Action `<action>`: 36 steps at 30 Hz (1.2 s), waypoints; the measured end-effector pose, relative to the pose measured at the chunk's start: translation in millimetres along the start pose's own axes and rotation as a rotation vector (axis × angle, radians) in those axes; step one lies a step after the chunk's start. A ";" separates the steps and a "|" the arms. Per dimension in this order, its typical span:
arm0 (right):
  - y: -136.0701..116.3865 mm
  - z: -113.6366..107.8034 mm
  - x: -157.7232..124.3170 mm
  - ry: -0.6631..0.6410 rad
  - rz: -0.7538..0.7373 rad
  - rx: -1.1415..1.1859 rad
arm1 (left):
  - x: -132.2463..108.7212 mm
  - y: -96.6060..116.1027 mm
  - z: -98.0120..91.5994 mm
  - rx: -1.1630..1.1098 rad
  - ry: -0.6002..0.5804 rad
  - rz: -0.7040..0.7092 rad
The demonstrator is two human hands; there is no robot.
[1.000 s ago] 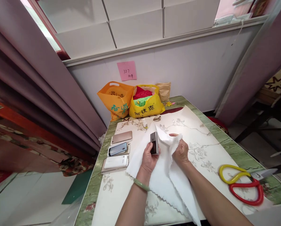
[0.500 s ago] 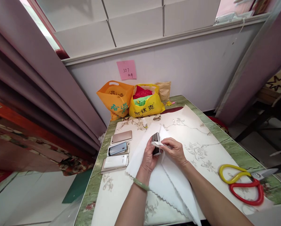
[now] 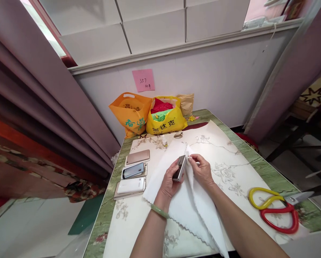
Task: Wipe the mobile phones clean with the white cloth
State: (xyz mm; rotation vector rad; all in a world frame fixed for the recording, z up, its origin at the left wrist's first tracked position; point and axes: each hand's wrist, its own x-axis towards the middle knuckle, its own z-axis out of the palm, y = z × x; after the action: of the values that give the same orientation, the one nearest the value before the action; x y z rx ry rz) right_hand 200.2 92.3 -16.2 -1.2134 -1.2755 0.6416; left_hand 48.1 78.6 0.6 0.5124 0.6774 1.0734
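Observation:
My left hand point(image 3: 169, 181), with a green bangle on its wrist, is closed round a small grey phone point(image 3: 180, 167) held on edge above the table. My right hand point(image 3: 202, 171) pinches a fold of the white cloth point(image 3: 188, 206) and presses it against the phone's right side. The cloth has zigzag edges and hangs from my fingers down onto the table, spreading toward the near edge.
Three phones point(image 3: 133, 171) lie in a column at the left of the floral mat point(image 3: 225, 161). Red and yellow scissors point(image 3: 277, 209) lie at the right. An orange bag point(image 3: 130, 114) and a yellow bag point(image 3: 166, 120) stand against the wall.
My right hand came in from the right with the cloth and pressed it onto the phone. My left hand tilted the phone a little to the right.

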 end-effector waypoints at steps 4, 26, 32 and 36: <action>2.0 -4.8 2.4 0.071 0.078 0.063 | 2.0 -2.8 -4.7 -0.040 0.025 0.025; -5.1 3.2 -8.6 0.064 -0.053 -0.109 | 0.3 -1.4 4.5 0.041 -0.009 -0.020; -12.2 6.0 -8.4 0.053 -0.055 -0.073 | 1.8 -2.5 3.8 0.013 0.009 -0.015; -16.5 4.7 -7.6 -0.074 -0.165 -0.057 | 4.1 -5.1 -1.0 -0.006 0.054 0.012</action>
State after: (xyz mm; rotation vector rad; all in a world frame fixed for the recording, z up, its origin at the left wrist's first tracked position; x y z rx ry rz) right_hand 189.8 81.9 -4.4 -1.1251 -1.4482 0.5375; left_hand 51.9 80.3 -4.6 0.4836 0.7193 1.1035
